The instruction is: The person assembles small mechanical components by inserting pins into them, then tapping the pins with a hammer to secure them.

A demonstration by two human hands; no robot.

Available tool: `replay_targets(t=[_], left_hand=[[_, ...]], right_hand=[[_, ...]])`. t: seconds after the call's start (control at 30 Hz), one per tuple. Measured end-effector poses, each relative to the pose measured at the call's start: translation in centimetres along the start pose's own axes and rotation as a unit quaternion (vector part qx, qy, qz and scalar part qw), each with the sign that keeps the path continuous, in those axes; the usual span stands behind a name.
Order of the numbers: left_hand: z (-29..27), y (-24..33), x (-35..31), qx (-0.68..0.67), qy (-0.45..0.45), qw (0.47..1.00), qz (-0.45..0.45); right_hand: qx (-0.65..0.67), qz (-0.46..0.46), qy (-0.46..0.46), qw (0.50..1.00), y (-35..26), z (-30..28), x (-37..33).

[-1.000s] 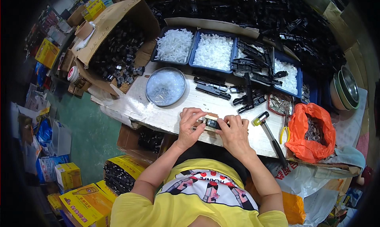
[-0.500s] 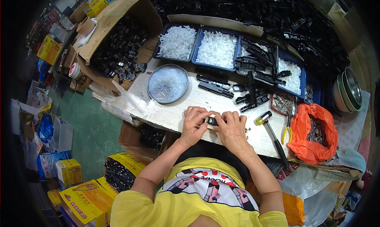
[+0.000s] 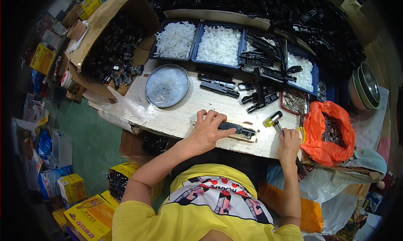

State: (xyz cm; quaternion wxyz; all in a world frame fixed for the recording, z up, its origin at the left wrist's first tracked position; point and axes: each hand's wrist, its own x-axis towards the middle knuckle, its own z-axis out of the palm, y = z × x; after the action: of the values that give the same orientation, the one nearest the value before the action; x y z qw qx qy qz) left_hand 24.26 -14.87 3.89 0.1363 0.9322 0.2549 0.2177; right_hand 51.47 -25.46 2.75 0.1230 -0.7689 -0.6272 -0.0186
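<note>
My left hand (image 3: 208, 132) presses a long black part (image 3: 237, 129) down at the table's near edge, its thumb stretched along the part. Under the part lies a pale wooden block (image 3: 248, 137), mostly covered. To the right, my right hand (image 3: 289, 147) is closed around the handle of a hammer (image 3: 273, 119) with a yellow-green face on its head. The hammer's head rests on or just above the table; I cannot tell which. Beyond my hands, more black parts (image 3: 219, 89) lie loose on the white tabletop (image 3: 184, 119).
A round metal dish (image 3: 167, 85) of clear bits stands at the left of the table. Blue trays (image 3: 218, 46) of white pieces line the back. An open carton (image 3: 113, 39) of black pieces is far left. Right are an orange bag (image 3: 327, 136), yellow-handled pliers (image 3: 302, 134) and stacked bowls (image 3: 366, 86).
My right hand has left the black part and moved right onto the hammer's handle. My left hand now holds the part alone. The whole view has shifted slightly.
</note>
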Motion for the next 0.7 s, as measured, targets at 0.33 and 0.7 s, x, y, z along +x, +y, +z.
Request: replay_targets(t=[0.33, 0.7], left_hand=[[-1.0, -0.4, 0.8, 0.019, -0.118, 0.992, 0.038], [-1.4, -0.1, 1.4, 0.007, -0.135, 0.989, 0.056]], right_hand=[[0.169, -0.096, -0.041, 0.980, -5.8, -5.7, 0.0], [0.142, -0.104, -0.004, 0.984, -8.0, -5.9, 0.0]])
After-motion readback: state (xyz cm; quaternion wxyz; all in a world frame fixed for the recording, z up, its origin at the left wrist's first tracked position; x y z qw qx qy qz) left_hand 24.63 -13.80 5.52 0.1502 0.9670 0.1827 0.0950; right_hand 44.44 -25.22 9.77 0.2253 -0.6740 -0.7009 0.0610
